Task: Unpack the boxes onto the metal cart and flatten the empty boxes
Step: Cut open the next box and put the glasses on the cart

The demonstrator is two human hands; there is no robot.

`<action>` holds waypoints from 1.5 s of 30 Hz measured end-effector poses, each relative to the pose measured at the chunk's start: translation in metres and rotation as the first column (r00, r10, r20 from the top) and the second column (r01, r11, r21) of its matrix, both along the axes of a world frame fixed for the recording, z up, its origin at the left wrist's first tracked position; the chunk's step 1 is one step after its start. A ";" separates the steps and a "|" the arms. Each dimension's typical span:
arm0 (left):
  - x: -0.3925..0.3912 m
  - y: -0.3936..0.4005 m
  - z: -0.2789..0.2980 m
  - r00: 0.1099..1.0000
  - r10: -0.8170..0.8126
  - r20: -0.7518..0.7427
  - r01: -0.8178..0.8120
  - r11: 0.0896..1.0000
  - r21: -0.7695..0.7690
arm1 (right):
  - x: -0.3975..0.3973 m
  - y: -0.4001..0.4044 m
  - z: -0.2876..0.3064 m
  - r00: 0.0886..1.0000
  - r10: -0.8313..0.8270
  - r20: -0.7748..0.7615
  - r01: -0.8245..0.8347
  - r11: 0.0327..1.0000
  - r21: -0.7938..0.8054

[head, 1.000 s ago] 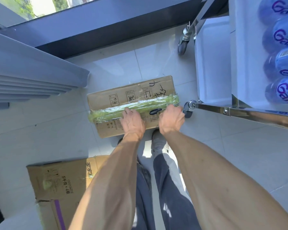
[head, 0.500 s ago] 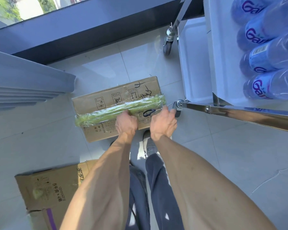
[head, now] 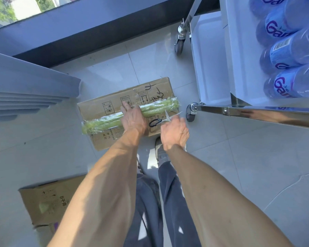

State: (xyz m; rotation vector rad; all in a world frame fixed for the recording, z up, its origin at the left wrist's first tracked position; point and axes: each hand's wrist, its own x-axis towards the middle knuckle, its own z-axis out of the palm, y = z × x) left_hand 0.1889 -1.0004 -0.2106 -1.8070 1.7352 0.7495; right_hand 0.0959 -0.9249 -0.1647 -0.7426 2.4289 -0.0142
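Bottles (head: 291,50) on the metal cart (head: 257,113) read "Gan…" — cardboard box (head: 100,107) lies on the floor, long axis left-right, scissors (head: 161,119) atop. Left hand (head: 132,118) flat and open on its green-wrapped seam; right hand (head: 174,130) open, empty.

Prob. shop stockroom: steel cart (head: 253,114) w/ bottled water (head: 289,56), cartons (head: 103,107) on tile.

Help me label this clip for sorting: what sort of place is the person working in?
Probably a stockroom or back-of-shop area by a window, though I can't be sure. Clues: a wheeled metal cart loaded with shrink-wrapped water bottles, taped cardboard boxes on a tiled floor, and scissors lying ready.
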 end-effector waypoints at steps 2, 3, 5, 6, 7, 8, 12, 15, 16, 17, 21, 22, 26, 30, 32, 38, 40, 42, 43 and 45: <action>0.008 -0.012 -0.003 0.999 -0.029 -0.021 0.028 0.998 -0.051 | 0.003 0.000 -0.003 1.000 -0.027 -0.009 0.027 1.000 -0.001; 0.012 -0.019 -0.003 0.999 -0.038 -0.020 0.037 0.997 -0.075 | 0.005 -0.001 -0.006 0.999 -0.036 -0.007 0.036 0.999 0.001; 0.013 -0.031 -0.003 0.998 -0.059 -0.006 0.058 0.992 -0.108 | 0.005 -0.001 -0.012 1.000 -0.007 0.009 0.007 1.000 -0.008; 0.012 -0.034 -0.003 0.997 -0.078 -0.004 0.077 0.990 -0.119 | 0.007 -0.001 -0.016 0.999 0.026 0.025 -0.025 0.999 -0.020; 0.010 -0.036 -0.003 0.996 -0.083 -0.028 0.078 0.987 -0.141 | 0.008 -0.002 -0.018 0.997 0.057 0.044 -0.055 0.998 -0.035; 0.006 -0.036 -0.003 0.993 -0.083 -0.081 0.068 0.982 -0.175 | 0.010 -0.002 -0.021 0.996 0.068 0.056 -0.065 0.997 -0.050; -0.016 -0.018 0.008 0.969 0.058 -0.240 -0.083 0.992 -0.098 | 0.014 -0.013 -0.019 0.984 -0.160 0.077 0.169 0.976 -0.136; -0.020 -0.007 0.011 0.930 0.301 -0.213 -0.254 0.942 0.221 | 0.015 -0.019 -0.015 0.951 -0.287 0.118 0.304 0.937 -0.172; -0.018 -0.004 0.013 0.862 0.445 -0.243 -0.344 0.866 0.363 | 0.016 -0.020 -0.015 0.945 -0.303 0.122 0.321 0.930 -0.177; -0.017 -0.002 0.019 0.767 0.594 -0.243 -0.429 0.756 0.495 | 0.015 -0.022 -0.014 0.942 -0.315 0.117 0.332 0.928 -0.172; 0.006 -0.004 0.032 0.614 0.765 -0.196 -0.522 0.580 0.626 | 0.013 -0.022 -0.008 0.965 -0.260 -0.030 0.259 0.966 -0.009; 0.011 -0.006 0.031 0.604 0.776 -0.180 -0.532 0.561 0.635 | 0.013 -0.021 -0.007 0.979 -0.190 -0.079 0.194 0.980 0.043; 0.027 -0.014 0.036 0.621 0.764 -0.177 -0.517 0.568 0.641 | 0.017 -0.017 -0.005 0.998 -0.044 -0.042 0.045 0.998 0.034; 0.035 -0.010 0.035 0.614 0.755 -0.230 -0.486 0.591 0.643 | 0.026 -0.018 0.001 0.989 -0.130 0.074 0.132 0.991 -0.021; 0.036 -0.005 0.035 0.610 0.751 -0.254 -0.473 0.601 0.644 | 0.031 -0.017 0.003 0.970 -0.200 0.139 0.199 0.980 0.028; 0.042 0.012 0.026 0.800 0.462 -0.383 -0.247 0.836 0.491 | 0.036 -0.008 -0.005 0.932 -0.288 0.222 0.252 0.952 0.176; 0.044 0.012 0.020 0.933 0.050 -0.357 -0.015 0.995 0.100 | 0.039 -0.005 -0.008 0.963 -0.244 0.114 0.218 0.954 0.205; 0.045 0.003 0.012 0.960 -0.122 -0.251 0.085 0.985 -0.153 | 0.042 -0.003 -0.012 0.993 -0.120 0.006 0.114 0.964 0.241; 0.043 -0.006 0.005 0.968 -0.170 -0.186 0.134 0.973 -0.190 | 0.041 -0.001 -0.017 0.998 -0.051 -0.023 0.056 0.968 0.245; 0.037 -0.023 -0.009 0.963 -0.253 -0.086 0.235 0.955 -0.182 | 0.038 0.001 -0.027 0.998 0.031 -0.045 -0.020 0.970 0.241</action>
